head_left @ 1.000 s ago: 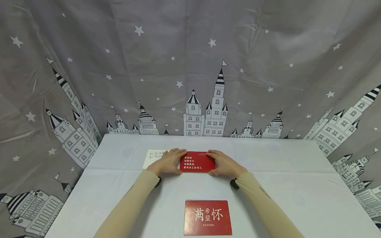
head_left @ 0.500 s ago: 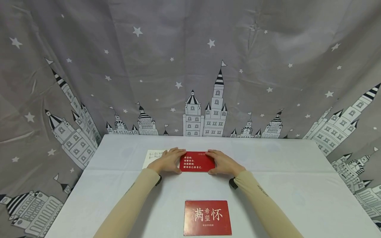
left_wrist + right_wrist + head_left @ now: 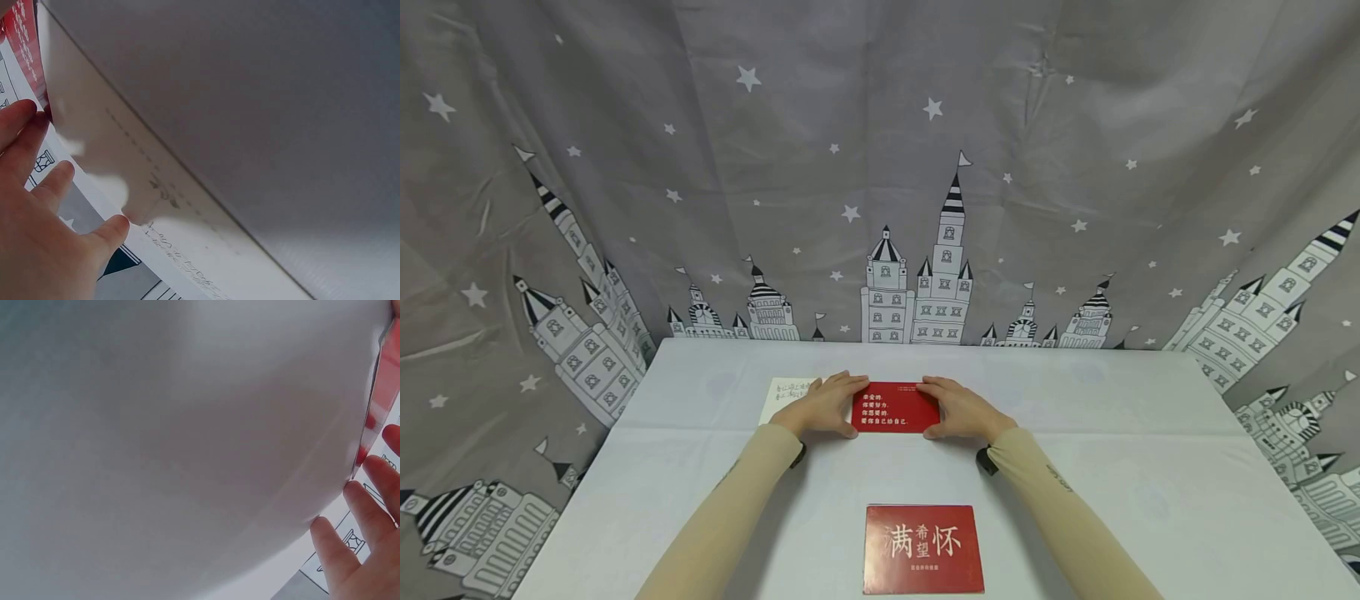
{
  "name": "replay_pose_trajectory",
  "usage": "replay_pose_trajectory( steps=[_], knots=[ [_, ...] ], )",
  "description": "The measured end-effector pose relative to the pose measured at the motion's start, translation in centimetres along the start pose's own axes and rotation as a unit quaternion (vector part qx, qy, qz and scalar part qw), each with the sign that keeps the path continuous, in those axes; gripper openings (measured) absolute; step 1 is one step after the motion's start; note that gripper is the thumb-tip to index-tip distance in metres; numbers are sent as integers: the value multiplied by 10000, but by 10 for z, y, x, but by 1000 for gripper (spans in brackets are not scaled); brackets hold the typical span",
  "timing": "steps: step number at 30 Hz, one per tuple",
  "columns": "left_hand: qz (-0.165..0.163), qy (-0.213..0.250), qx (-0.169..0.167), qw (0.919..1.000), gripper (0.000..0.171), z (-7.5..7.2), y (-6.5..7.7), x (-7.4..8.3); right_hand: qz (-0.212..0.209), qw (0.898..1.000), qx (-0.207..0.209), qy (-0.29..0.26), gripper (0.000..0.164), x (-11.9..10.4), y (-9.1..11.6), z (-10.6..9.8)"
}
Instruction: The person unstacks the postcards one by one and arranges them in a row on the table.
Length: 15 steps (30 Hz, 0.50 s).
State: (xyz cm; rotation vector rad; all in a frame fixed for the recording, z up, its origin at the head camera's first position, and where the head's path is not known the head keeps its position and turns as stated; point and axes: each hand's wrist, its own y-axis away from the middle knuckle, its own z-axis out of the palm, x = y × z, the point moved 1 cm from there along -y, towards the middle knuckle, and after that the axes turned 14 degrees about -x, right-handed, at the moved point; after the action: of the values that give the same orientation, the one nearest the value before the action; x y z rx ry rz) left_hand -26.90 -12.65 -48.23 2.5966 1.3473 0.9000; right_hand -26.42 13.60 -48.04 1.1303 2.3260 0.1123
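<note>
A red card (image 3: 895,407) with white Chinese writing lies flat near the back of the white table. My left hand (image 3: 822,408) grips its left end, thumb at the near corner and fingers at the far one. At the right end my right hand (image 3: 966,410) grips it the same way. Partly under the left hand is a cream card (image 3: 778,404) with handwriting. Closer to me rests another red card (image 3: 923,550) with large white characters, touched by neither hand. In both wrist views only a sliver of the gripped card shows.
White cloth covers the table (image 3: 1112,475). Behind its back edge hangs a grey curtain (image 3: 820,108) printed with stars and castles, which also runs down both sides.
</note>
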Motion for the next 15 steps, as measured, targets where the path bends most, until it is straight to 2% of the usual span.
replay_pose_trajectory(
  steps=[4,8,15],
  knots=[
    [-126,26,-50,9999,84,0,-1,0,-42,10000,26,9,75,1,0,0],
    [-237,-140,-23,9996,85,1,0,0,-96,9999,53,-84,74,1,2,0],
    [-329,-161,49,9993,87,1,10,4,-39,9998,64,-193,75,2,6,1]
  ],
)
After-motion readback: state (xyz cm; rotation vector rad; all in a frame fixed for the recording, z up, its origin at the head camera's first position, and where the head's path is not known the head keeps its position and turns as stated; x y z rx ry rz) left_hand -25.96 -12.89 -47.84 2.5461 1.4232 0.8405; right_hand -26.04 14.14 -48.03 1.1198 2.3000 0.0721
